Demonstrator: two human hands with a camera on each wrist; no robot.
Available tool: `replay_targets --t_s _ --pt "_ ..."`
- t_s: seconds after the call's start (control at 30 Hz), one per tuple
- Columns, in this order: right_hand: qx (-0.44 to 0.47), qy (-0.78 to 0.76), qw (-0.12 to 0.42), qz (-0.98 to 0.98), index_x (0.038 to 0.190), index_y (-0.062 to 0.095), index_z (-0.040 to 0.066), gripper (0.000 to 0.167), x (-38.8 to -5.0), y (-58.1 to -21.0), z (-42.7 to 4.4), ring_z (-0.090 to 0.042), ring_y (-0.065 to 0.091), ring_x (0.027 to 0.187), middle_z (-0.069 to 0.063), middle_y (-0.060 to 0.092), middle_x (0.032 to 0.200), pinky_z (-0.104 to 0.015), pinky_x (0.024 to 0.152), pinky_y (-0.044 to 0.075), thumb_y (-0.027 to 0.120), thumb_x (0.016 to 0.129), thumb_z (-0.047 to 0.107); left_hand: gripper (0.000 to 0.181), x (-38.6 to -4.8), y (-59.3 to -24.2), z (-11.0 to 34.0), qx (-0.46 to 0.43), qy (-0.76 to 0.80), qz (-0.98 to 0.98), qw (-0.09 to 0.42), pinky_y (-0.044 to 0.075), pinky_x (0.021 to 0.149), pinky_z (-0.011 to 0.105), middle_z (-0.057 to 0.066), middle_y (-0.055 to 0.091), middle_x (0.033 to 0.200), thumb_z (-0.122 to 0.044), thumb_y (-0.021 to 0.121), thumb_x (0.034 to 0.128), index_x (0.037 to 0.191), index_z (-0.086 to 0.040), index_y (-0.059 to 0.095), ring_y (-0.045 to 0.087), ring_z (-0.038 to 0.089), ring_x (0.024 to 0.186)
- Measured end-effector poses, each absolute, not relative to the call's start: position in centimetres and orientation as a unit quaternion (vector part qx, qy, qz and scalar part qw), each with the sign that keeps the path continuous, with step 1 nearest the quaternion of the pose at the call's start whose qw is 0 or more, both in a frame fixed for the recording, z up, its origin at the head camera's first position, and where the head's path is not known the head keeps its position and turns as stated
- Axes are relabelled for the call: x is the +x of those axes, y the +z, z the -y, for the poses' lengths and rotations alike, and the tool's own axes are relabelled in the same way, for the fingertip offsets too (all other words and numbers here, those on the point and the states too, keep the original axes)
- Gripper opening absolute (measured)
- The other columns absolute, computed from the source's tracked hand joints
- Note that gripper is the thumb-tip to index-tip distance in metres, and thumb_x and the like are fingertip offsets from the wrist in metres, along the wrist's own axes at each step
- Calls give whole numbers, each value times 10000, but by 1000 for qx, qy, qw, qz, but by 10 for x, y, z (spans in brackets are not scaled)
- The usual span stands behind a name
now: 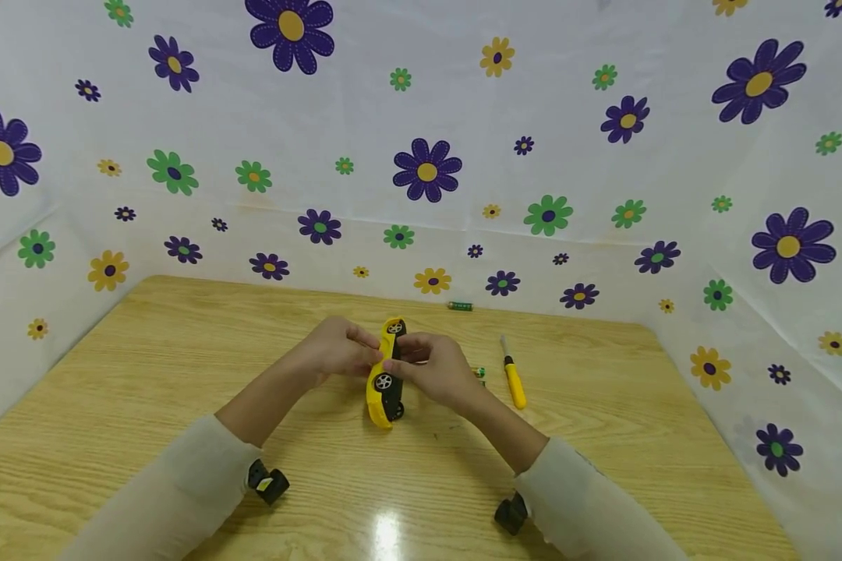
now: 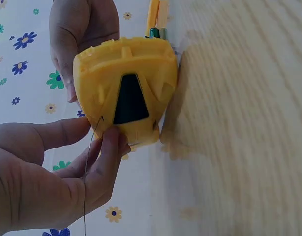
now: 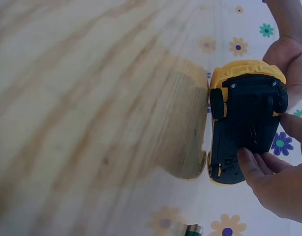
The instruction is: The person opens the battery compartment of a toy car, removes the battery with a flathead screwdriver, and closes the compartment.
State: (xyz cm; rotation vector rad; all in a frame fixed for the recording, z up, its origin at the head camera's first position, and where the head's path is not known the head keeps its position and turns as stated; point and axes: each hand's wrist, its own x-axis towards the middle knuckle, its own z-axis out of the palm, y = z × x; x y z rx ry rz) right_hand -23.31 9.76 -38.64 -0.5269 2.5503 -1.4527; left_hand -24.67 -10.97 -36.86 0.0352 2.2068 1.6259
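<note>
A yellow toy car (image 1: 386, 374) with a black underside stands tipped on its side on the table, between both hands. My left hand (image 1: 337, 348) holds it from the roof side, with fingers (image 2: 110, 152) against the yellow body. My right hand (image 1: 438, 366) grips it from the other side, its fingers on the black underside (image 3: 247, 123). Screws show in that underside in the right wrist view. A thin dark wire (image 2: 85, 182) runs down from the yellow body in the left wrist view. The inside of the car is hidden.
A screwdriver (image 1: 514, 382) with a yellow handle lies right of the right hand. Green batteries (image 1: 479, 372) lie partly hidden behind that hand. Another green battery (image 1: 460, 306) lies at the table's back edge, by the flowered cloth (image 1: 463, 195).
</note>
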Motion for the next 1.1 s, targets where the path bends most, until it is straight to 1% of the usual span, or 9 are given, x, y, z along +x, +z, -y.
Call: replay_targets --t_s 0.13,0.27,0.33,0.43,0.5,0.67,0.8,0.97,1.1 --pt "-164 -518 95 -834 1308 676 77 406 -235 -388 -98 -200 682 1099 -38 723 1184 -342 945 602 767 951 249 283 -248 -363 106 22 536 -825 177 642 844 337 211 659 1217 -18 715 942 1208 73 688 737 250 920" --pt "-156 -559 116 -806 1323 663 42 411 -238 -389 -100 -226 680 1134 -78 707 1240 -328 955 599 766 948 177 288 -249 -358 104 51 484 -859 157 645 815 327 202 677 1209 -7 720 926 1201 77 701 723 232 898" --pt "-149 -576 123 -794 1323 659 23 410 -239 -389 -101 -239 679 1140 -99 701 1252 -322 950 602 764 946 145 311 -249 -354 103 74 456 -874 152 642 818 333 193 685 1207 -6 736 907 1204 78 703 706 238 930" --pt "-140 -592 130 -783 1322 656 9 405 -241 -389 -101 -242 678 1139 -113 692 1264 -315 946 603 759 945 114 342 -248 -347 102 100 422 -888 155 633 835 348 173 700 1178 -18 760 888 1212 72 703 686 249 967" --pt "-132 -605 135 -773 1324 650 0 394 -241 -389 -102 -239 678 1133 -123 685 1268 -331 963 597 743 952 90 369 -247 -344 101 113 401 -895 156 627 858 360 159 705 1179 -40 778 882 1228 63 702 668 253 1011" --pt "-120 -640 152 -743 1342 623 -25 393 -242 -392 -105 -220 674 1104 -170 664 1269 -375 1011 576 701 964 43 398 -246 -341 97 108 393 -899 158 614 905 393 141 707 1187 -88 801 887 1250 39 699 665 248 1034" --pt "-119 -643 162 -739 1367 599 -36 421 -243 -393 -111 -207 664 1104 -191 646 1287 -370 1022 570 686 964 50 407 -246 -341 95 103 407 -893 160 613 913 399 132 710 1172 -109 813 886 1252 28 699 670 251 1038" --pt "-107 -629 172 -751 1396 570 -39 461 -244 -390 -118 -211 664 1104 -176 641 1288 -361 1002 581 686 961 62 410 -247 -342 94 106 417 -888 165 614 925 392 131 704 1205 -136 813 895 1257 18 701 655 272 1109" --pt "-96 -618 177 -760 1396 568 -39 466 -244 -386 -121 -211 672 1076 -166 652 1264 -346 965 597 678 957 73 405 -250 -343 95 107 432 -878 178 631 892 385 140 698 1215 -122 805 901 1262 25 694 680 263 1063"
